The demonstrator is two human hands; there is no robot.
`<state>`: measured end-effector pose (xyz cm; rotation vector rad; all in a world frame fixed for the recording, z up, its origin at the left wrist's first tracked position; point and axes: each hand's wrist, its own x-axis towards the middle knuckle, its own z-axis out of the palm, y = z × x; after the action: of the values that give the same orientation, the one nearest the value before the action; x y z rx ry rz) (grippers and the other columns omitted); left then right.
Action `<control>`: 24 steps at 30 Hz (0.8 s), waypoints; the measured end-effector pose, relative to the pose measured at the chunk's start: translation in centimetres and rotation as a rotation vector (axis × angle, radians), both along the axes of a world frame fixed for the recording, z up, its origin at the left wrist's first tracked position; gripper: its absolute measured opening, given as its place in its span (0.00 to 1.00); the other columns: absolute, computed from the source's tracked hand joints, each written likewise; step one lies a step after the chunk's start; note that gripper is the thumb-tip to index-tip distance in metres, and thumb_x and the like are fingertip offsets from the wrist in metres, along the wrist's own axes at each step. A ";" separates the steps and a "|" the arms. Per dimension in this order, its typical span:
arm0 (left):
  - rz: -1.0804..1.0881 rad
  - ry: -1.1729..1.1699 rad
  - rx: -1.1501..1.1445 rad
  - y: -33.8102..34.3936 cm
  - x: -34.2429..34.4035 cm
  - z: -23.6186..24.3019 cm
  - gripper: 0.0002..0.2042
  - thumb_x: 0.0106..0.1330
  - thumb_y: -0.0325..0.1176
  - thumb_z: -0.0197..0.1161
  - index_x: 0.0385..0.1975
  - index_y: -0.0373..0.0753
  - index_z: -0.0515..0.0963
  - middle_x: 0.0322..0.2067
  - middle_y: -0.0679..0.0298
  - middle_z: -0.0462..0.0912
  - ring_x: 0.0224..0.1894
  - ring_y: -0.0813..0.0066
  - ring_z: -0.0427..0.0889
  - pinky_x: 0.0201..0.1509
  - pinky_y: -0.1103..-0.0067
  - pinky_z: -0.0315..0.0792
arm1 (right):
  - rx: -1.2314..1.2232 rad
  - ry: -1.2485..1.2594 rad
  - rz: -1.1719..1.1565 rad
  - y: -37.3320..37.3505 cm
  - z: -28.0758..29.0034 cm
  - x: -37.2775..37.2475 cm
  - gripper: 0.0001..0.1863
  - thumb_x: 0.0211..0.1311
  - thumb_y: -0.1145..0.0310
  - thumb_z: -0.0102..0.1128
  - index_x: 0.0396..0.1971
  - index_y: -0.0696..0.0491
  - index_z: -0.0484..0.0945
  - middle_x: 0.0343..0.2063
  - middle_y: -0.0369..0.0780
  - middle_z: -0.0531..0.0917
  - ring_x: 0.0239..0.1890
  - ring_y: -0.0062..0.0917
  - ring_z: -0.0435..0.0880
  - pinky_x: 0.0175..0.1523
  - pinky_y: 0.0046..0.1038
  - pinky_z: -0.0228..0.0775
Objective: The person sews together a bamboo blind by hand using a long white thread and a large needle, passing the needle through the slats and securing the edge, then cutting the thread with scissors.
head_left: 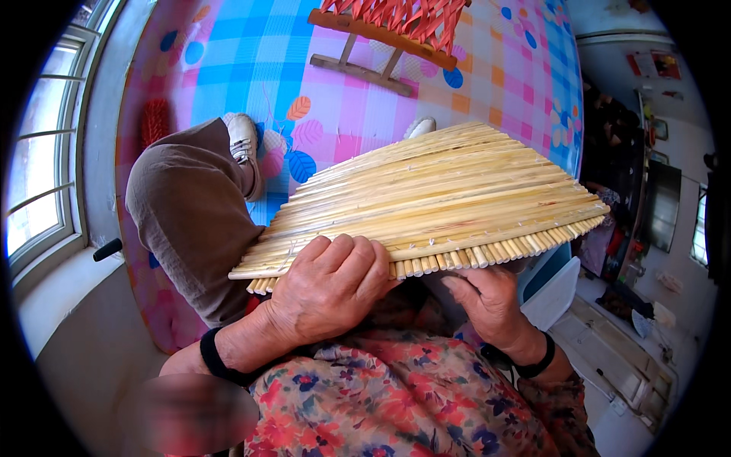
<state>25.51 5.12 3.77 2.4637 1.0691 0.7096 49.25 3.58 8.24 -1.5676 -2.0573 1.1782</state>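
A pale yellow mat of stalks [426,190], laid side by side and stitched with thread, spreads across my lap. Along its near edge a lower layer shows a row of cut stalk ends [495,251]. My left hand [331,278] is closed over the near edge, left of the middle, knuckles up. Under the same edge, farther right, my right hand [487,301] grips from below; its thumb lies by the stalk ends and its other fingers are partly hidden beneath the mat. Short white thread ends stick up along the near border.
A small wooden frame with red woven strips [388,34] stands ahead on the checked, flower-printed floor covering [244,46]. A red bristly thing [154,122] lies at the left near the barred window [46,152]. A pale plastic bin [552,289] stands at my right.
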 end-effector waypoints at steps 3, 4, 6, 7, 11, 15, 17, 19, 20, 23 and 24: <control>0.003 0.025 -0.048 -0.2 -0.1 0.3 0.19 0.50 0.36 0.66 0.39 0.30 0.74 0.31 0.58 0.76 0.32 0.66 0.77 0.32 0.74 0.70 | 0.066 0.022 0.027 0.0 -0.3 -0.5 0.15 0.51 0.78 0.65 0.41 0.60 0.79 0.40 0.48 0.80 0.45 0.40 0.79 0.52 0.35 0.68; 0.000 0.024 -0.042 0.0 -0.1 0.4 0.19 0.50 0.36 0.66 0.39 0.30 0.74 0.31 0.58 0.76 0.32 0.66 0.77 0.32 0.74 0.70 | 0.072 0.021 0.024 -0.2 -0.5 -0.6 0.15 0.51 0.78 0.65 0.41 0.60 0.79 0.40 0.48 0.80 0.45 0.40 0.79 0.52 0.35 0.68; -0.004 0.012 -0.023 0.0 0.0 0.3 0.20 0.49 0.36 0.67 0.39 0.31 0.73 0.31 0.58 0.76 0.32 0.66 0.77 0.32 0.73 0.70 | 0.237 -0.115 0.055 -0.7 -0.8 -0.8 0.16 0.50 0.78 0.66 0.42 0.59 0.79 0.39 0.48 0.80 0.45 0.41 0.79 0.52 0.35 0.69; -0.005 0.014 -0.023 0.1 0.0 0.3 0.20 0.49 0.36 0.67 0.39 0.31 0.73 0.31 0.58 0.76 0.32 0.66 0.77 0.32 0.73 0.70 | 0.237 -0.114 0.054 -0.8 -0.8 -0.9 0.16 0.50 0.78 0.66 0.42 0.59 0.79 0.39 0.48 0.80 0.45 0.41 0.79 0.52 0.35 0.69; -0.011 0.020 -0.028 0.1 0.0 0.5 0.21 0.49 0.36 0.67 0.39 0.30 0.73 0.31 0.58 0.76 0.31 0.66 0.77 0.31 0.73 0.70 | 0.314 -0.155 0.074 -0.8 -0.4 -1.0 0.16 0.48 0.79 0.66 0.40 0.58 0.79 0.38 0.48 0.80 0.43 0.41 0.80 0.50 0.35 0.71; -0.011 0.010 -0.010 0.2 0.0 0.4 0.20 0.48 0.36 0.67 0.39 0.31 0.73 0.31 0.58 0.76 0.32 0.66 0.77 0.31 0.73 0.69 | 0.348 -0.055 0.071 -0.9 0.2 -0.9 0.16 0.47 0.80 0.66 0.39 0.58 0.78 0.37 0.47 0.81 0.41 0.42 0.81 0.47 0.34 0.73; -0.015 0.021 -0.010 0.2 0.0 0.5 0.20 0.49 0.36 0.67 0.39 0.31 0.73 0.31 0.58 0.76 0.32 0.67 0.77 0.31 0.74 0.69 | 0.305 -0.097 0.049 -1.1 0.2 -1.0 0.16 0.48 0.80 0.66 0.39 0.58 0.78 0.37 0.47 0.81 0.41 0.41 0.81 0.46 0.33 0.73; -0.019 0.031 -0.008 0.2 0.1 0.5 0.20 0.49 0.36 0.67 0.39 0.31 0.73 0.31 0.59 0.76 0.32 0.67 0.77 0.31 0.74 0.69 | 0.262 -0.139 0.026 -1.2 0.1 -1.2 0.15 0.49 0.80 0.65 0.40 0.58 0.77 0.36 0.47 0.81 0.40 0.40 0.81 0.45 0.31 0.73; -0.016 0.022 0.004 0.1 0.2 0.4 0.20 0.49 0.36 0.67 0.39 0.31 0.73 0.31 0.59 0.76 0.32 0.67 0.77 0.31 0.74 0.69 | 0.205 -0.102 -0.006 -1.2 0.0 -1.2 0.13 0.51 0.81 0.63 0.39 0.59 0.78 0.35 0.46 0.81 0.38 0.39 0.82 0.44 0.30 0.73; -0.014 0.024 0.007 0.0 0.2 0.3 0.20 0.49 0.37 0.67 0.39 0.31 0.73 0.31 0.59 0.76 0.32 0.67 0.77 0.31 0.74 0.69 | 0.101 -0.029 -0.089 -1.4 -0.3 -1.4 0.10 0.53 0.80 0.62 0.38 0.60 0.78 0.35 0.47 0.82 0.38 0.37 0.82 0.43 0.30 0.73; -0.014 0.034 -0.004 0.0 0.2 0.4 0.20 0.49 0.37 0.67 0.39 0.31 0.73 0.31 0.59 0.76 0.32 0.67 0.77 0.31 0.74 0.69 | 0.055 0.007 -0.138 -1.5 -0.4 -1.4 0.11 0.53 0.79 0.63 0.38 0.60 0.79 0.36 0.47 0.82 0.40 0.37 0.81 0.45 0.30 0.72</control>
<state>25.68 5.11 4.15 2.4861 1.0633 0.6622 47.87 2.12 7.82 -1.6483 -1.9257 1.0676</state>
